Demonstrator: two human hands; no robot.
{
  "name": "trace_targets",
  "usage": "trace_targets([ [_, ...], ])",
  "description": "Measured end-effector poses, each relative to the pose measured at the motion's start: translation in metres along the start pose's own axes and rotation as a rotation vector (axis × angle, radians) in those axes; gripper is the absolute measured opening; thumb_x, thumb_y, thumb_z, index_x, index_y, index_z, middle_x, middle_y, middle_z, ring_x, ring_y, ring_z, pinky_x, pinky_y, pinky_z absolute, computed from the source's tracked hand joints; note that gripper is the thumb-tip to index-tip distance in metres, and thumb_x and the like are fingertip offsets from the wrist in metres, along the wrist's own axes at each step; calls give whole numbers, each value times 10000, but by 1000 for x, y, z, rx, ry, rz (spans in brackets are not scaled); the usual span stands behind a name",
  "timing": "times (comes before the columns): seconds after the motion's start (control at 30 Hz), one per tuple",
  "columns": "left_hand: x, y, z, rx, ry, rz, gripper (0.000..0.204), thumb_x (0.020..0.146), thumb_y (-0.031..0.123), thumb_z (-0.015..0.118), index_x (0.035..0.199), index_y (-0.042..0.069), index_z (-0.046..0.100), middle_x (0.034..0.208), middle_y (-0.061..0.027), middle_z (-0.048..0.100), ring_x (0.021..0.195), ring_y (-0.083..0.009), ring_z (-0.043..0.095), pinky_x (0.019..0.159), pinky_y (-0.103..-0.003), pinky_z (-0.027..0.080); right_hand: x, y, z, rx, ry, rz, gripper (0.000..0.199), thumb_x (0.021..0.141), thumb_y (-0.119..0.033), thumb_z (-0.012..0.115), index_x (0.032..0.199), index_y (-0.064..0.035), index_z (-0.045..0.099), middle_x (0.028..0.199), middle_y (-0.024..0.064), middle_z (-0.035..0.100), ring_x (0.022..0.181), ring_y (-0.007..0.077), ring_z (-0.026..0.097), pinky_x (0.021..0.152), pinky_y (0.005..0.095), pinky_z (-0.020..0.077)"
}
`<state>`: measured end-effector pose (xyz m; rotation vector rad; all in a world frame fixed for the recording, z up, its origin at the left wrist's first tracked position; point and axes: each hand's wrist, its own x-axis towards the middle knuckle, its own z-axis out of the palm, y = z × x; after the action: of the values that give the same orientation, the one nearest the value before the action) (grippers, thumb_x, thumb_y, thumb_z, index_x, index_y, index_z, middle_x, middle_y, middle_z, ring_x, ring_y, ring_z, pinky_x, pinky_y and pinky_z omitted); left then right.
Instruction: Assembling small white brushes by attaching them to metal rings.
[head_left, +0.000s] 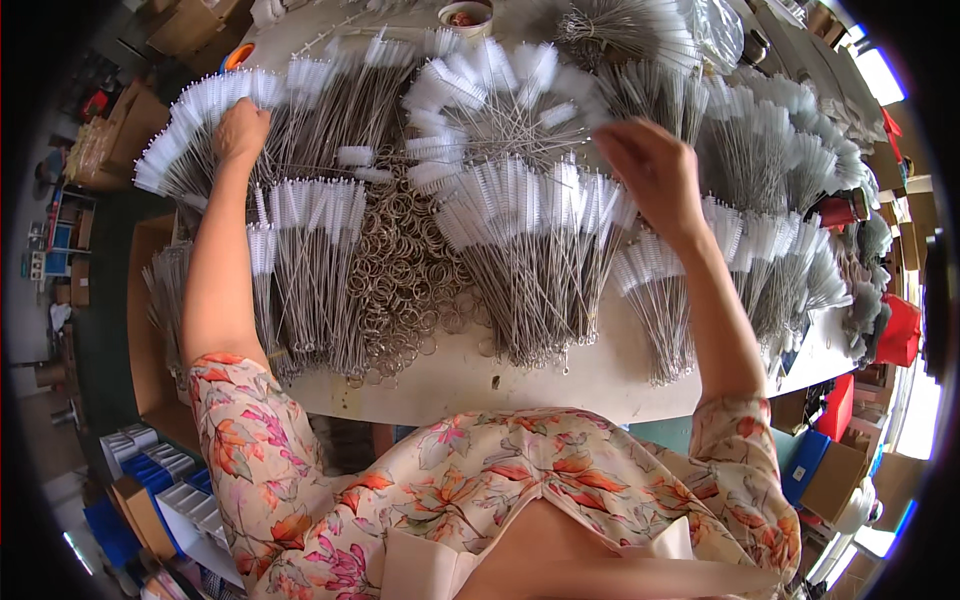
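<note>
My left hand (243,128) is at the far left, its fingers curled closed among the white bristle heads of a fanned row of wire-handled brushes (185,125). Whatever lies between those fingers is hidden. Smeared by motion, my right hand (650,170) hovers at the right of a loose ring of spread brushes (490,95). Its fingers are too blurred to read. Between my arms, a pile of metal split rings (400,255) lies beside upright brush bundles (315,260). A thicker brush bundle (535,250) leans to the right of the rings.
More brush bundles (765,150) crowd the right of the white table (600,395). A small bowl (466,17) and an orange roll (237,57) sit at the back. Cardboard boxes (150,330) stand left of the table; red bags (898,330) are at the right.
</note>
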<state>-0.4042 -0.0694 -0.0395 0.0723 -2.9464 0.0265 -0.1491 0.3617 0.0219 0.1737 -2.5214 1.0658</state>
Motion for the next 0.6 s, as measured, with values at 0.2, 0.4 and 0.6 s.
trace_targets([
  [0.2, 14, -20, -3, -98, 145, 7, 260, 838, 295, 474, 953, 85, 576, 911, -155, 641, 871, -361, 603, 780, -453, 467, 86, 27, 74, -139, -297, -142, 183, 753, -219, 659, 883, -91, 667, 746, 61, 643, 660, 157, 608, 637, 296, 491],
  [0.4, -32, 80, -52, -974, 148, -19, 301, 862, 361, 497, 960, 79, 536, 802, -118, 649, 753, -349, 618, 693, -423, 477, 93, 22, 96, -379, -381, -33, 220, 718, -302, 662, 837, -117, 675, 709, 54, 612, 667, 232, 604, 643, 371, 486],
  [0.6, -18, 85, 25, -409, -82, 432, 256, 779, 312, 622, 797, 57, 616, 773, -145, 637, 741, -308, 619, 657, -376, 470, 113, 11, 47, 333, 33, -3, 222, 863, -287, 561, 847, -71, 611, 710, 48, 573, 634, 124, 562, 598, 270, 450],
])
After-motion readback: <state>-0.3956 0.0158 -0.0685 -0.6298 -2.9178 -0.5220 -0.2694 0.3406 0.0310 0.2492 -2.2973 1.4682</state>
